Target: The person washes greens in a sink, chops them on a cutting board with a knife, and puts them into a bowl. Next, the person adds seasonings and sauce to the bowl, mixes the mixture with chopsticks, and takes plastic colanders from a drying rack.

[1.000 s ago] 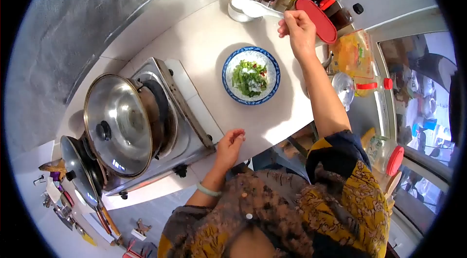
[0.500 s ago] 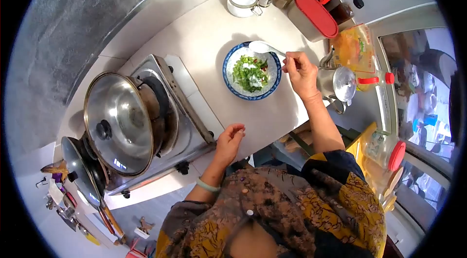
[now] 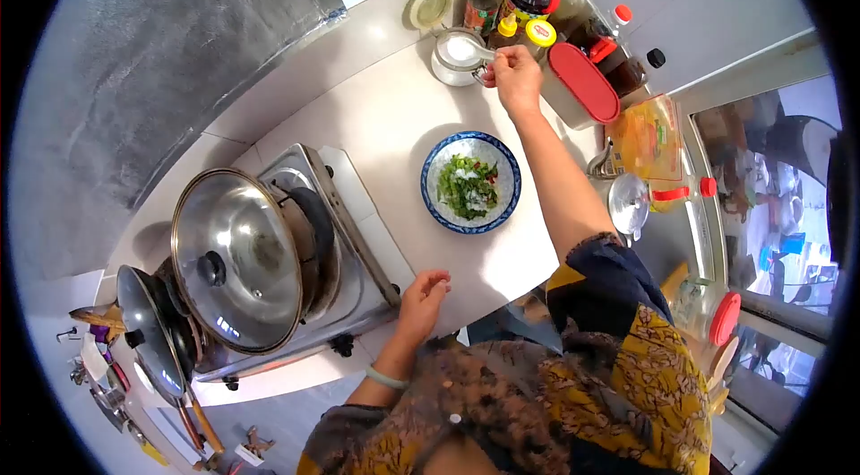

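My right hand (image 3: 515, 76) is closed on the handle of a white spoon (image 3: 482, 54), whose bowl is over the mouth of a glass jar (image 3: 455, 73) of white powder. The jar's round lid (image 3: 432, 7) hangs open at its back. In the middle of the counter stands a blue-rimmed bowl (image 3: 430, 197) with chopped greens (image 3: 468, 184), some red bits and white powder on top. Near the counter's front edge, my left hand (image 3: 421, 303) is held with loosely bent fingers and nothing in it.
On the left is a gas stove (image 3: 358, 246) bearing a pot with a glass lid (image 3: 242, 260); a second lidded pan (image 3: 152, 332) sits beside it. Several bottles, a red-lidded container (image 3: 584, 85) and a metal pot (image 3: 629, 202) line the back and right.
My right hand has carried the spoon from above the bowl's rim back to the powder jar. The view has shifted, so the counter things appear lower. My left hand stays near the counter edge.
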